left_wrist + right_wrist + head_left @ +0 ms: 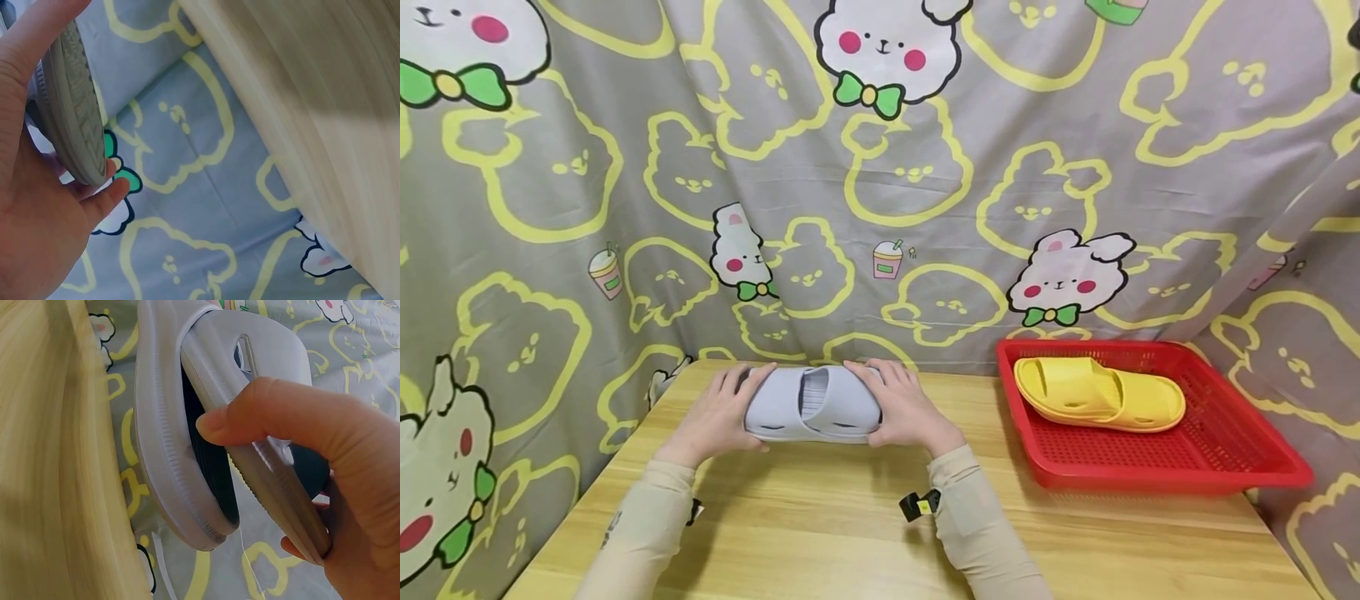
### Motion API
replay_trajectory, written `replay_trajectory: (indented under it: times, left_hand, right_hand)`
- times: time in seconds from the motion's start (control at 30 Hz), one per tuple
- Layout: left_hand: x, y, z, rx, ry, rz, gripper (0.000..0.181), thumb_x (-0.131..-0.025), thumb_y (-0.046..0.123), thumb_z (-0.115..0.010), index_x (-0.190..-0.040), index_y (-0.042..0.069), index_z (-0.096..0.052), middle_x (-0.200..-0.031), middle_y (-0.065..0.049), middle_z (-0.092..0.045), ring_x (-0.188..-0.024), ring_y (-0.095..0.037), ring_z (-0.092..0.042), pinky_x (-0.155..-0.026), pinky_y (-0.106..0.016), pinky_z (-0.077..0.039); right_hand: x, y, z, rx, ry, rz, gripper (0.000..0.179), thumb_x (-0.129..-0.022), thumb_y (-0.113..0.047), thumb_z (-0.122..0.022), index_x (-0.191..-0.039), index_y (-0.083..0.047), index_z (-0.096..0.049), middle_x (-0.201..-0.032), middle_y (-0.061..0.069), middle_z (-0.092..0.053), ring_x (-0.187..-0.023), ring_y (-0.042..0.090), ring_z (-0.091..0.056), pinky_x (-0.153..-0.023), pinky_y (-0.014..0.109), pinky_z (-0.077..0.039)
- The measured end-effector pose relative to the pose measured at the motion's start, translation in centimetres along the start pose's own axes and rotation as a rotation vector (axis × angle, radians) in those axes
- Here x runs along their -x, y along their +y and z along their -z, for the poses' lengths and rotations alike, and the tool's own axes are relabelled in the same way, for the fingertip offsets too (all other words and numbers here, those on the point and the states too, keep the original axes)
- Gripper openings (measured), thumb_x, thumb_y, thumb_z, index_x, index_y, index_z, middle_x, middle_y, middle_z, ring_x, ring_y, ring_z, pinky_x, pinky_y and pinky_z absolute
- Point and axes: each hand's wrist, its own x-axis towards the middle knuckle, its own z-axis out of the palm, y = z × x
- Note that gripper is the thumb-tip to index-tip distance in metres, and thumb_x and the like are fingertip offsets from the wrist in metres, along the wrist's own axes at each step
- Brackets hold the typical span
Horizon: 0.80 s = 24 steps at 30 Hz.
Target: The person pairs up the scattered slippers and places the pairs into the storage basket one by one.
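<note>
A pair of light grey slippers (775, 404) is held level over the far part of the wooden table, the two fitted into each other heel to toe. My left hand (718, 414) grips their left end. In the left wrist view the patterned sole (78, 106) lies between the thumb and fingers of that hand (44, 187). My right hand (910, 408) grips the other end. The right wrist view has its thumb over the edge of one slipper (262, 487), with the second slipper (165, 444) overlapping alongside; most of the right fingers are hidden behind.
A red plastic basket (1157, 479) stands on the table's right side, with yellow slippers (1097, 396) lying in it. Behind the wooden table (805, 525) hangs a grey curtain (925, 192) with cartoon prints. A small black device (917, 506) is on the right wrist.
</note>
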Motion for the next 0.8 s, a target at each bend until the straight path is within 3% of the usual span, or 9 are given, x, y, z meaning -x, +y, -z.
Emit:
replay_trajectory:
  times: [0.5,0.8]
  left_hand:
    - [0.16,0.32,-0.06,0.053,-0.024,0.091,0.121,-0.052,0.043,-0.094,-0.152,0.025,-0.029,-0.150,-0.019,-0.033,-0.135,-0.046,-0.034,-0.104,-0.066,-0.034]
    - [0.53,0.50,-0.35,0.120,0.008,0.144,0.115,-0.055,0.039,-0.094,-0.151,0.024,-0.034,-0.154,-0.021,-0.029,-0.138,-0.047,-0.029,-0.106,-0.067,-0.030]
  right_hand:
    - [-0.02,0.39,-0.09,-0.088,0.004,-0.020,0.117,-0.055,-0.034,-0.086,-0.154,-0.033,-0.023,-0.146,0.007,-0.039,-0.136,0.027,-0.035,-0.105,0.053,-0.033]
    - [0.02,0.82,-0.11,-0.109,-0.012,-0.034,0.116,-0.055,-0.036,-0.085,-0.153,-0.031,-0.025,-0.147,0.007,-0.039,-0.137,0.028,-0.034,-0.106,0.055,-0.032]
